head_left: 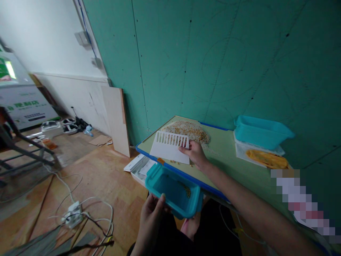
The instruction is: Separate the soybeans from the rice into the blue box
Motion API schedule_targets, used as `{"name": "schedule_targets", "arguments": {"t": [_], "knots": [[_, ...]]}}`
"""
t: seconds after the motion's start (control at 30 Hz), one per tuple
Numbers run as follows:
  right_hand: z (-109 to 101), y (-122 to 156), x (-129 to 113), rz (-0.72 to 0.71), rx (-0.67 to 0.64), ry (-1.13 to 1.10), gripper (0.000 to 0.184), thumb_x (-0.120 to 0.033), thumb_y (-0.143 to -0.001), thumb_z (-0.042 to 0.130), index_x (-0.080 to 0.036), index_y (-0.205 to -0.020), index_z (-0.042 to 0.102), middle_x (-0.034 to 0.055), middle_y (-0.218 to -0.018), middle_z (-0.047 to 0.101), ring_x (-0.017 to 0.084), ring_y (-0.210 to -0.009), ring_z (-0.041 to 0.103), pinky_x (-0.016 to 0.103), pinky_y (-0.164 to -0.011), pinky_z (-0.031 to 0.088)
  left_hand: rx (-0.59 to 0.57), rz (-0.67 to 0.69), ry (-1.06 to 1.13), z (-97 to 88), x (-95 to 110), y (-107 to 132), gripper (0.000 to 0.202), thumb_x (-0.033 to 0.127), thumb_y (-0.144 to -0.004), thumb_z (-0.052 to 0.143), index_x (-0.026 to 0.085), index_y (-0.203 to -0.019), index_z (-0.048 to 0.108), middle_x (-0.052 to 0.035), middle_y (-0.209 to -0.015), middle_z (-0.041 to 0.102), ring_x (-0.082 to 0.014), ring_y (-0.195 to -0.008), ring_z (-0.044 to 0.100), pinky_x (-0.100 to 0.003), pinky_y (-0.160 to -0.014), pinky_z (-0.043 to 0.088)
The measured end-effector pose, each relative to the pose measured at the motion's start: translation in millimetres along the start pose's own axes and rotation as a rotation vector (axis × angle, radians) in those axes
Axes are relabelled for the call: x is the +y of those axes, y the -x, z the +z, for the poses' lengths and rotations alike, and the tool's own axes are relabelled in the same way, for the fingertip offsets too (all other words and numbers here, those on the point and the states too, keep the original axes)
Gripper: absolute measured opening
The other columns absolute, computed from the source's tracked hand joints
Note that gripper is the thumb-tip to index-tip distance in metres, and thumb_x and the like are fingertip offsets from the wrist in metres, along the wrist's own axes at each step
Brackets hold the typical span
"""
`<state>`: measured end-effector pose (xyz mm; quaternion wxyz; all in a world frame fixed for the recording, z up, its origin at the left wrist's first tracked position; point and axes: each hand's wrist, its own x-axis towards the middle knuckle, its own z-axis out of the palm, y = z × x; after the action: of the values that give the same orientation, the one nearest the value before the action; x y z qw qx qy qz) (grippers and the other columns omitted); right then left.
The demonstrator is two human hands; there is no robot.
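Note:
My left hand (154,208) grips the near-left rim of a turquoise plastic container (165,183), thumb over the edge. It is held just off the table's front edge, with a few yellowish beans (187,192) at its right end. My right hand (195,154) pinches the right side of a white slotted scraper (169,152), whose comb-like slots face the wall. Behind the scraper, a pile of pale grains and yellow beans (195,133) spreads over the green tabletop (223,151). A few loose beans (174,162) lie by the scraper's near edge.
At the table's right, a second turquoise container (262,131) stands on a white base beside an orange-yellow item (266,159). A green wall (186,64) rises behind. White boxes (140,167) sit below the table; cables and a power strip (73,215) lie on the floor.

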<state>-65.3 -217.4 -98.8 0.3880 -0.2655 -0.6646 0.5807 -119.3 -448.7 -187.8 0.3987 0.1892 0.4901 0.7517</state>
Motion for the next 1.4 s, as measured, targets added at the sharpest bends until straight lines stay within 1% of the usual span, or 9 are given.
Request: {"name": "schedule_targets", "arguments": {"t": [0.13, 0.3, 0.5, 0.67, 0.87, 1.07, 1.23, 1.4], "knots": [[0, 1, 0, 0.007, -0.005, -0.012, 0.032, -0.03, -0.061, 0.077, -0.018, -0.09, 0.069, 0.0072, -0.088, 0.074, 0.021, -0.077, 0.068, 0.033, -0.07, 0.054, -0.002, 0.005, 0.002, -1.6, -2, 0, 0.031, 0.045, -0.074, 0.074, 0.017, -0.074, 0.06, 0.0001, -0.057, 0.061, -0.0143, -0.052, 0.056, -0.025, -0.052, 0.043], [-5, 0, -2, -0.006, -0.031, 0.008, 0.033, -0.032, -0.061, 0.078, -0.017, -0.089, 0.069, 0.0066, -0.087, 0.074, 0.02, -0.076, 0.068, 0.032, -0.069, 0.054, 0.01, -0.009, -0.012, 2.3, 3, 2, 0.032, 0.045, -0.074, 0.074, 0.017, -0.073, 0.06, 0.0008, -0.056, 0.059, -0.0134, -0.052, 0.055, -0.025, -0.052, 0.043], [-15, -4, -6, 0.01, -0.093, 0.071, 0.038, -0.032, -0.059, 0.08, -0.015, -0.091, 0.069, 0.0073, -0.088, 0.075, 0.021, -0.076, 0.069, 0.033, -0.069, 0.054, 0.012, -0.004, -0.009, 1.4, 0, 1, 0.031, 0.044, -0.076, 0.073, 0.017, -0.074, 0.058, 0.0016, -0.059, 0.059, -0.0121, -0.053, 0.054, -0.024, -0.053, 0.043], [-29, 2, -10, -0.001, -0.122, 0.14, 0.037, -0.032, -0.06, 0.08, -0.015, -0.091, 0.069, 0.0077, -0.088, 0.075, 0.023, -0.078, 0.07, 0.035, -0.07, 0.055, -0.011, 0.019, -0.014, 0.4, 0, 1, 0.031, 0.043, -0.079, 0.071, 0.017, -0.07, 0.057, 0.0019, -0.056, 0.059, -0.0121, -0.052, 0.054, -0.023, -0.051, 0.042], [-54, 18, -20, -0.002, -0.105, 0.234, 0.035, -0.036, -0.061, 0.079, -0.014, -0.086, 0.068, 0.0079, -0.084, 0.075, 0.023, -0.073, 0.07, 0.034, -0.064, 0.056, 0.002, -0.01, 0.016, 9.1, 6, 6, 0.032, 0.044, -0.076, 0.073, 0.017, -0.07, 0.057, 0.0025, -0.055, 0.058, -0.0118, -0.05, 0.054, -0.022, -0.05, 0.042], [-77, 43, -29, 0.003, -0.12, 0.343, 0.037, -0.04, -0.067, 0.075, -0.012, -0.091, 0.068, 0.0094, -0.089, 0.075, 0.023, -0.078, 0.071, 0.034, -0.068, 0.057, -0.018, -0.045, 0.047, 17.7, 6, 12, 0.028, 0.041, -0.076, 0.074, 0.017, -0.076, 0.06, 0.0022, -0.057, 0.058, -0.013, -0.052, 0.055, -0.024, -0.053, 0.044], [-89, 68, -36, 0.019, -0.059, 0.387, 0.035, -0.041, -0.071, 0.072, -0.013, -0.091, 0.067, 0.0099, -0.089, 0.075, 0.024, -0.079, 0.071, 0.035, -0.068, 0.058, -0.02, -0.029, 0.044, 17.1, 4, 11, 0.027, 0.041, -0.079, 0.071, 0.017, -0.075, 0.058, 0.0011, -0.058, 0.06, -0.0136, -0.054, 0.056, -0.025, -0.055, 0.046], [-101, 87, -41, 0.041, -0.017, 0.449, 0.036, -0.043, -0.074, 0.07, -0.013, -0.093, 0.067, 0.0104, -0.087, 0.075, 0.025, -0.079, 0.072, 0.035, -0.069, 0.058, -0.053, -0.021, 0.042, 14.1, 1, 7, 0.026, 0.04, -0.081, 0.07, 0.017, -0.075, 0.059, 0.0006, -0.059, 0.062, -0.0142, -0.055, 0.059, -0.025, -0.055, 0.047]]}}
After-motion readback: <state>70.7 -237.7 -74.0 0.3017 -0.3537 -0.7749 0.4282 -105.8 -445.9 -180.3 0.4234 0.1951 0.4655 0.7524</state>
